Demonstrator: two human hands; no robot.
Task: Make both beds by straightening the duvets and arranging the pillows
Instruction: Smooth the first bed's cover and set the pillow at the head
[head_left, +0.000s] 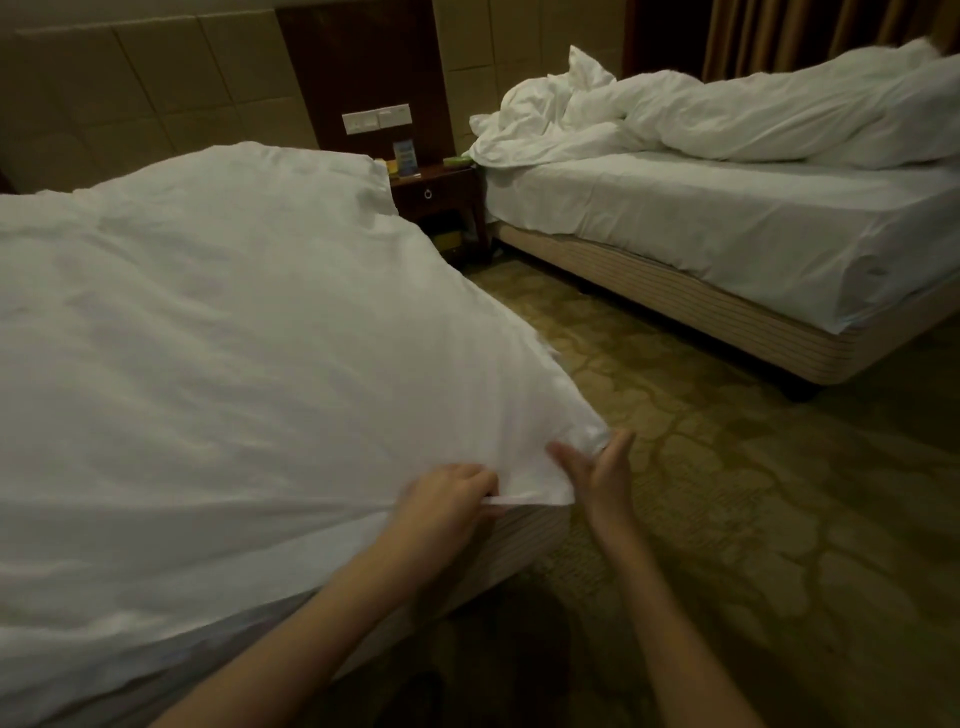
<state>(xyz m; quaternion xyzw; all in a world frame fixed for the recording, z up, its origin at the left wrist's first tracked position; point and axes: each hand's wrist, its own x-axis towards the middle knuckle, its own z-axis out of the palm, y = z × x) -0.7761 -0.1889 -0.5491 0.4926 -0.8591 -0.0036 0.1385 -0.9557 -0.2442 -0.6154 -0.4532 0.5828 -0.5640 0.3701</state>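
Your left hand (447, 493) pinches the near duvet (208, 338) corner; your right hand (602, 473) rests open beside it. This bed looks nearly done. At two o'clock, the far duvet (727, 114) lies crumpled, unmade.

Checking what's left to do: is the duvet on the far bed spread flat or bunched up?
Bunched up. The far duvet lies crumpled in a heap along the far side, leaving the fitted sheet bare.

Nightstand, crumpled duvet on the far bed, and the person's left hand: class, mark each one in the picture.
nightstand (434, 195): head view, on its drawer front.
crumpled duvet (727, 111): head view, on its bunched middle.
left hand (447, 496): head view, on the back of the hand.
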